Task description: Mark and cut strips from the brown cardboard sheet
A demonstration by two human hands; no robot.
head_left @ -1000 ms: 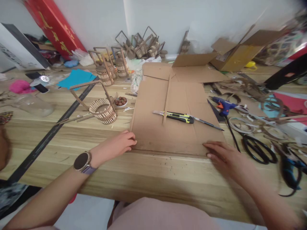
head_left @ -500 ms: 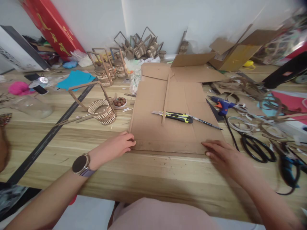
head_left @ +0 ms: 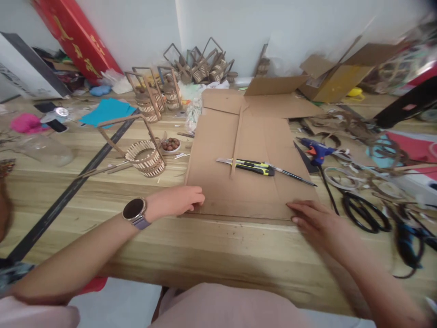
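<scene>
Cardboard (head_left: 218, 141) — matt brown paper.

The left hand (head_left: 184, 200) and right hand (head_left: 319, 225) touched the cardboard (head_left: 256, 196), where a utility knife (head_left: 256, 167) and pen (head_left: 294, 176) lay

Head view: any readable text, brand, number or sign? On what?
None reads clearly.
Red panel: gold characters, too blurred to read.
White box: dark lettering down its side, cut by the frame edge and blurred.
Black strip: faint pale marks, too small to read.
Watch: dark face, nothing legible.
</scene>
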